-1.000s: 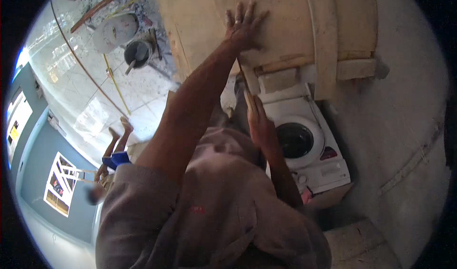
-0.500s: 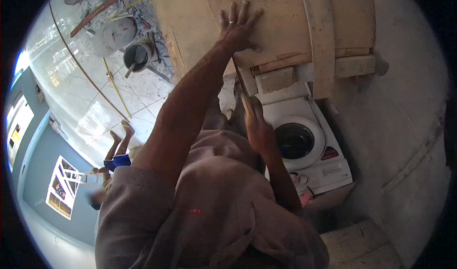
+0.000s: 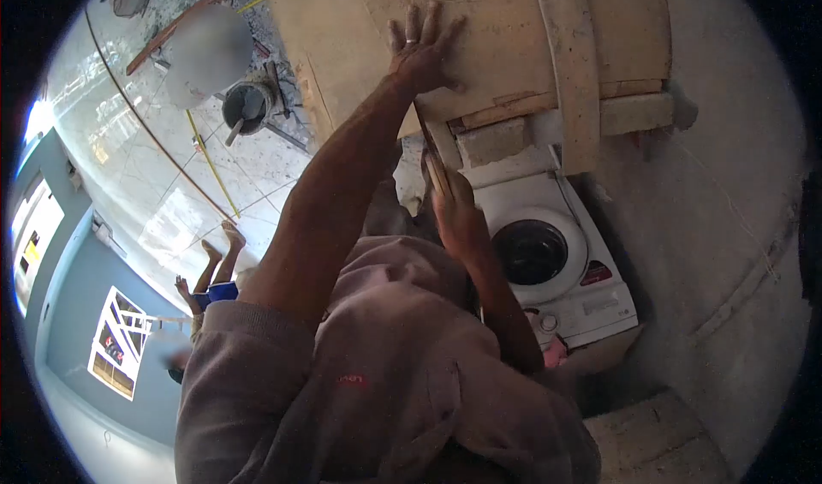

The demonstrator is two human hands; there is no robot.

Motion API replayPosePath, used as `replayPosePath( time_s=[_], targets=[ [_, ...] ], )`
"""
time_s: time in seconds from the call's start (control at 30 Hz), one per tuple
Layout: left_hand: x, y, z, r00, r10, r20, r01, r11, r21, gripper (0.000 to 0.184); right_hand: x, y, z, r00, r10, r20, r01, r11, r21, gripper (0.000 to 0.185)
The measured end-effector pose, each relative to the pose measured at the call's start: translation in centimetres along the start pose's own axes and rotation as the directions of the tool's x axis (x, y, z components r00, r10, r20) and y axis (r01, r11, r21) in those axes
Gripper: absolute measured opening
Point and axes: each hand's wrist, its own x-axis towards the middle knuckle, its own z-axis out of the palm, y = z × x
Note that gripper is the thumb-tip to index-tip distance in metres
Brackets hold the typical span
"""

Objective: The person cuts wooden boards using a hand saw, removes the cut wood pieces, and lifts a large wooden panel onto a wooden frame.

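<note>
My left hand [image 3: 422,58] lies flat on a large plywood sheet [image 3: 342,21], fingers spread, a ring on one finger. Below it, at the sheet's near edge, my right hand [image 3: 460,220] is closed around the wooden handle of a handsaw [image 3: 437,174]. Its narrow dark blade runs up from the handle to the plywood edge, just beneath my left wrist. My left forearm passes beside the saw, and the blade's far end is hidden by the sheet.
Concrete blocks [image 3: 495,144] sit under the plywood, and a wooden plank [image 3: 569,56] lies across it. A white washing machine [image 3: 591,291] stands close to my right arm. Leftward are a bucket [image 3: 246,107], a yellow tape measure [image 3: 204,154] and another person's legs [image 3: 221,257].
My right hand and the saw handle have shifted slightly up toward the plywood edge. My left hand stays pressed on the sheet. The background person's hand now shows beside their legs.
</note>
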Motion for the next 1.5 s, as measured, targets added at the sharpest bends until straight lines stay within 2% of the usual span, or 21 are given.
replayPosePath(
  time_s=[0.07,0.13,0.3,0.37,0.43,0.5,0.57,0.67,0.73,0.9,0.97,1.07,1.2,1.23,1.3,1.33,1.37,1.4,1.43,1.47,1.5],
  targets=[
    [-1.0,0.3,-0.5,1.0,-0.006,0.018,0.007,0.999,-0.051,0.112,-7.2,0.8,-1.4,0.998,0.007,0.06,-0.007,1.0,0.004,0.047],
    [-0.8,0.2,-0.4,1.0,-0.018,0.019,0.018,0.999,-0.029,0.112,-8.6,2.4,-1.3,0.967,0.165,0.193,-0.174,0.984,0.03,0.046],
    [-1.5,0.3,-0.1,1.0,-0.002,-0.003,0.002,0.997,-0.082,0.113,4.5,4.2,2.9,0.974,-0.206,-0.092,0.204,0.979,-0.032,0.04],
    [-1.2,0.1,0.0,0.996,0.033,-0.078,-0.039,0.996,-0.083,0.113,7.1,3.9,3.7,0.97,-0.217,-0.109,0.215,0.976,-0.022,0.039],
    [-1.3,0.3,0.1,0.996,0.051,-0.066,-0.059,0.991,-0.12,0.113,6.3,3.5,3.3,1.0,0.003,-0.003,-0.003,1.0,-0.026,0.04],
    [0.0,0.0,0.2,0.995,0.05,-0.092,-0.063,0.986,-0.153,0.113,2.1,4.9,3.5,0.991,-0.125,-0.038,0.12,0.987,-0.108,0.045],
    [-0.5,-0.1,1.0,0.999,0.004,-0.037,-0.005,1.0,-0.03,0.112,-3.6,1.5,-0.2,0.999,-0.04,0.003,0.04,0.999,-0.015,0.047],
    [-1.0,0.2,-0.7,1.0,-0.008,0.006,0.009,0.993,-0.115,0.11,-7.6,1.9,-1.4,0.998,0.057,0.026,-0.061,0.985,0.164,0.047],
    [-1.1,0.4,-0.7,0.999,-0.022,0.026,0.024,0.995,-0.098,0.11,-5.7,5.1,1.1,0.979,-0.111,-0.169,0.131,0.985,0.109,0.045],
    [-0.3,0.2,-0.8,0.999,0.017,-0.03,-0.02,0.995,-0.098,0.108,3.6,3.7,3.0,0.952,-0.236,-0.197,0.237,0.971,-0.018,0.044],
    [-1.0,0.5,-0.6,1.0,-0.009,0.016,0.009,1.0,0.006,0.108,1.9,3.0,1.9,0.996,-0.062,-0.063,0.064,0.998,0.028,0.045],
    [-0.7,0.0,0.1,1.0,0.002,-0.021,-0.003,0.999,-0.052,0.11,-5.9,1.3,-0.8,0.991,-0.07,-0.117,0.069,0.997,-0.019,0.044],
    [-1.2,0.0,0.0,0.999,0.003,-0.048,-0.007,0.997,-0.078,0.113,-7.0,2.6,-1.0,0.997,0.077,-0.002,-0.076,0.986,0.146,0.047],
    [-1.0,0.0,0.0,0.999,0.0,-0.033,-0.001,0.999,-0.054,0.112,-4.1,2.8,-0.3,0.991,-0.094,-0.097,0.097,0.995,0.027,0.047],
    [-0.8,1.0,-1.5,1.0,-0.007,-0.016,0.006,1.0,-0.027,0.112,3.8,3.1,2.3,0.984,-0.126,-0.126,0.122,0.992,-0.034,0.046],
    [-1.1,2.7,-4.2,0.978,-0.081,0.19,0.079,0.997,0.019,0.104,5.5,3.1,3.6,0.998,0.025,-0.062,-0.023,0.999,0.034,0.045],
    [-0.7,3.8,-5.8,0.917,-0.145,0.373,0.124,0.989,0.079,0.097,5.5,2.8,3.7,0.997,0.026,-0.073,-0.023,0.999,0.038,0.045],
    [-0.5,2.9,-4.2,0.922,-0.132,0.365,0.111,0.991,0.078,0.097,5.8,2.3,3.4,0.995,0.028,-0.095,-0.021,0.997,0.073,0.045],
    [-0.8,1.0,-1.2,0.987,-0.041,0.154,0.043,0.999,-0.014,0.104,5.5,2.0,2.8,0.994,0.035,-0.105,-0.024,0.994,0.102,0.045],
    [-0.9,-0.1,0.6,0.997,0.033,-0.075,-0.039,0.996,-0.084,0.112,4.1,1.4,1.8,0.999,0.044,0.007,-0.044,0.997,0.055,0.046],
    [-0.5,-0.3,0.5,0.995,0.041,-0.088,-0.048,0.996,-0.079,0.112,2.2,0.8,1.0,0.993,0.049,0.108,-0.05,0.999,0.009,0.046]
  ],
)
